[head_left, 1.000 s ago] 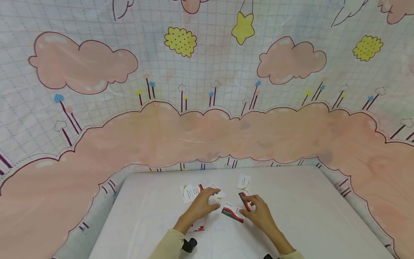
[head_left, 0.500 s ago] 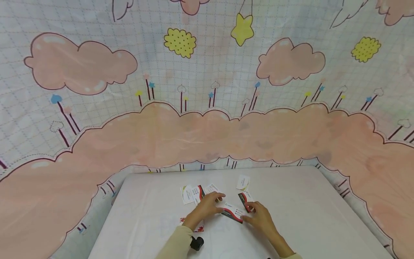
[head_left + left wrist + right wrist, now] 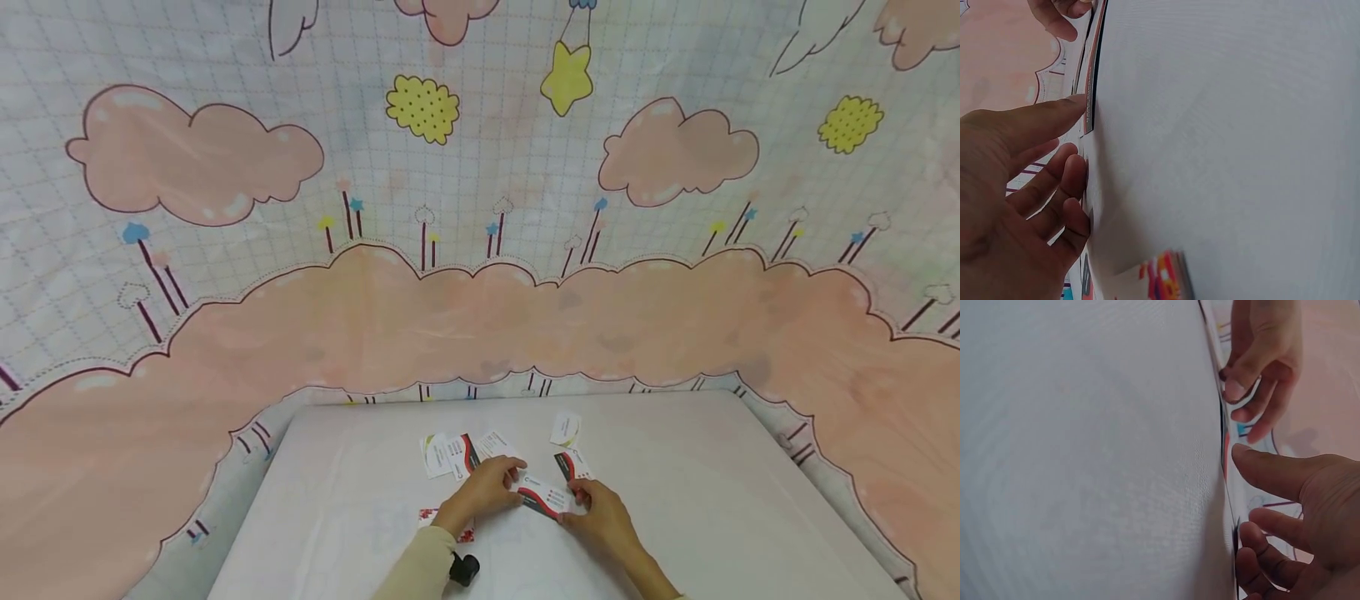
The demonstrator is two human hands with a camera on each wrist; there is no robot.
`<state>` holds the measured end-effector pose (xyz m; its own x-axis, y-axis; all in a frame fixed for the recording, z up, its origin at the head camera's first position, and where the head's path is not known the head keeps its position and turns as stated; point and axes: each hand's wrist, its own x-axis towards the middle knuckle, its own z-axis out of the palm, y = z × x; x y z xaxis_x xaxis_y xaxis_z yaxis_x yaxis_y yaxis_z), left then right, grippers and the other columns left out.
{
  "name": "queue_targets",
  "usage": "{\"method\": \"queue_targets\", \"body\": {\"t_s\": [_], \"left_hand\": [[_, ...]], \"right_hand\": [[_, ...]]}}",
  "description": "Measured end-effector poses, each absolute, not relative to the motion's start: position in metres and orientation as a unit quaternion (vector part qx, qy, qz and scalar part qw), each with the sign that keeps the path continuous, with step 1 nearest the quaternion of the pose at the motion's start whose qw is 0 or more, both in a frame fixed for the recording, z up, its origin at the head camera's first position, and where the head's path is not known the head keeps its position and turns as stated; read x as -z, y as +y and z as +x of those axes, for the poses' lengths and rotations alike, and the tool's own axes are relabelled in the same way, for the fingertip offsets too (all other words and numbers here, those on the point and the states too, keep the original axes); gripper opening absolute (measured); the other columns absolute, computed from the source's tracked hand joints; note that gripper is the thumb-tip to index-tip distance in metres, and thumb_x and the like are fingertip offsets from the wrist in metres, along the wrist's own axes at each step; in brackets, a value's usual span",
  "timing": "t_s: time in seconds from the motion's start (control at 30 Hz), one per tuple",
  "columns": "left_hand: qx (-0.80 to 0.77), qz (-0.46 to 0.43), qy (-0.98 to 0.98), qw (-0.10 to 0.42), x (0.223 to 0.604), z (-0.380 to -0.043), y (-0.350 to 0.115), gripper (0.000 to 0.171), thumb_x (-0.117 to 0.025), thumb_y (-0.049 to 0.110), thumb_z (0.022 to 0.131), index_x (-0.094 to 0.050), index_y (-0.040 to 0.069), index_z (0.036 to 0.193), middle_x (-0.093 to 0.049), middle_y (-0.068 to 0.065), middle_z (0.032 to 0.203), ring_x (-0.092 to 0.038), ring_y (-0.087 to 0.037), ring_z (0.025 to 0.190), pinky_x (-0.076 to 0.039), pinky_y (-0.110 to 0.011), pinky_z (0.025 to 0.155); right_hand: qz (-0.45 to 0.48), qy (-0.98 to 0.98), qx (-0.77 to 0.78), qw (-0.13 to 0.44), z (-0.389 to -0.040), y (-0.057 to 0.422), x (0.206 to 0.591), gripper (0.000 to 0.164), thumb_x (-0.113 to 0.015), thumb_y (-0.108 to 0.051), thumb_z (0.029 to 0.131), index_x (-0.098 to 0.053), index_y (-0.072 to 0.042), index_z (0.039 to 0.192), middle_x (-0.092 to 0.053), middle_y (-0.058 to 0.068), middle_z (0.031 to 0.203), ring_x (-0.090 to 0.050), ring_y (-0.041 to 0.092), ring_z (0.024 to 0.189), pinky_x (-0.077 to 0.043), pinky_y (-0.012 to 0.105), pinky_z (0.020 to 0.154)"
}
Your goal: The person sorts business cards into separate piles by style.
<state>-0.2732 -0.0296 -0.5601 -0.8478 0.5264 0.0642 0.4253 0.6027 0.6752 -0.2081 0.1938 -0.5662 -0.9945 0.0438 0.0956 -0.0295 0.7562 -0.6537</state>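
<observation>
A white, red and black business card (image 3: 542,497) lies on the white table between both hands. My left hand (image 3: 487,490) is at its left end, and in the left wrist view the straight thumb (image 3: 1054,122) touches the card's edge while the other fingers bend loosely. At the right corner is the thumb of my right hand (image 3: 606,518). Its fingers rest by the lower edge of a second red and black card (image 3: 572,463). The right wrist view has the right hand (image 3: 1322,512) with thumb and fingers spread apart, the table low and edge-on.
Beyond the left hand lie white cards with green (image 3: 435,454), a red and black card (image 3: 462,454) and another white card (image 3: 493,443). One more white card (image 3: 566,429) lies at the back right. A red-flowered stack (image 3: 467,533) sits under the left forearm.
My left hand has moved right to the card's left end, uncovering more of the cards behind it and the flowered stack. The right hand stays by its two cards, with only small shifts.
</observation>
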Motion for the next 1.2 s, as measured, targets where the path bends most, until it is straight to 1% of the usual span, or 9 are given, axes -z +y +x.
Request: {"method": "queue_targets", "body": {"t_s": [0.13,0.3,0.53,0.67,0.8,0.97,1.07,1.2], "left_hand": [[-0.344,0.261,0.899,0.072,0.561,-0.272,-0.029,0.049,-0.08,0.014,0.077,-0.065,0.01,0.123,-0.057,0.006,0.088,-0.047,-0.003,0.079,-0.041,-0.021,0.074],[-0.342,0.255,0.901,0.076,0.561,-0.271,-0.028,0.048,-0.08,0.014,0.078,-0.065,0.011,0.124,-0.056,0.005,0.088,-0.046,-0.004,0.079,-0.04,-0.021,0.073],[-0.346,0.26,0.898,0.081,0.559,-0.269,-0.027,0.054,-0.08,0.01,0.077,-0.063,0.008,0.128,-0.055,0.003,0.086,-0.044,-0.003,0.073,-0.038,-0.019,0.067],[-0.34,0.261,0.899,0.09,0.557,-0.268,-0.027,0.056,-0.08,0.009,0.077,-0.062,0.009,0.13,-0.055,0.002,0.087,-0.043,-0.004,0.073,-0.037,-0.019,0.066],[-0.326,0.267,0.902,0.094,0.557,-0.268,-0.027,0.057,-0.08,0.009,0.076,-0.063,0.013,0.131,-0.056,0.003,0.089,-0.043,-0.003,0.074,-0.037,-0.019,0.067],[-0.314,0.271,0.905,0.097,0.557,-0.269,-0.027,0.056,-0.084,0.012,0.073,-0.066,0.016,0.126,-0.055,0.006,0.09,-0.044,-0.003,0.077,-0.039,-0.019,0.071],[-0.314,0.273,0.904,0.097,0.557,-0.268,-0.028,0.055,-0.085,0.013,0.071,-0.066,0.016,0.123,-0.056,0.007,0.091,-0.046,-0.003,0.079,-0.041,-0.02,0.073],[-0.316,0.277,0.903,0.094,0.558,-0.266,-0.028,0.057,-0.085,0.011,0.071,-0.064,0.016,0.123,-0.057,0.006,0.094,-0.047,-0.004,0.081,-0.043,-0.022,0.076]], "right_hand": [[-0.005,-0.938,-0.342,0.05,-0.209,0.193,0.569,0.051,-0.089,-0.02,0.064,-0.07,-0.006,0.109,-0.055,-0.002,0.083,-0.043,0.011,0.072,-0.029,0.024,0.061],[-0.004,-0.94,-0.338,0.048,-0.209,0.192,0.569,0.05,-0.088,-0.017,0.065,-0.07,-0.006,0.109,-0.054,-0.003,0.083,-0.043,0.011,0.072,-0.028,0.024,0.062],[0.004,-0.949,-0.314,0.04,-0.209,0.192,0.571,0.047,-0.087,-0.02,0.068,-0.071,-0.005,0.109,-0.052,-0.004,0.081,-0.044,0.013,0.076,-0.03,0.027,0.065],[0.01,-0.947,-0.319,0.035,-0.21,0.193,0.573,0.045,-0.086,-0.019,0.069,-0.07,-0.004,0.109,-0.051,-0.003,0.08,-0.043,0.013,0.075,-0.029,0.026,0.064],[0.012,-0.944,-0.327,0.03,-0.211,0.192,0.575,0.045,-0.086,-0.018,0.07,-0.069,-0.006,0.11,-0.05,-0.003,0.08,-0.043,0.013,0.074,-0.029,0.026,0.064],[0.009,-0.944,-0.328,0.036,-0.21,0.192,0.577,0.046,-0.087,-0.018,0.069,-0.068,-0.011,0.11,-0.05,-0.002,0.081,-0.045,0.014,0.077,-0.031,0.029,0.066],[0.006,-0.943,-0.329,0.04,-0.209,0.193,0.577,0.046,-0.087,-0.017,0.069,-0.067,-0.012,0.11,-0.05,-0.002,0.081,-0.046,0.015,0.078,-0.031,0.03,0.067],[0.006,-0.941,-0.336,0.044,-0.208,0.192,0.577,0.047,-0.087,-0.016,0.068,-0.068,-0.011,0.11,-0.049,-0.002,0.08,-0.044,0.014,0.075,-0.029,0.028,0.065]]}}
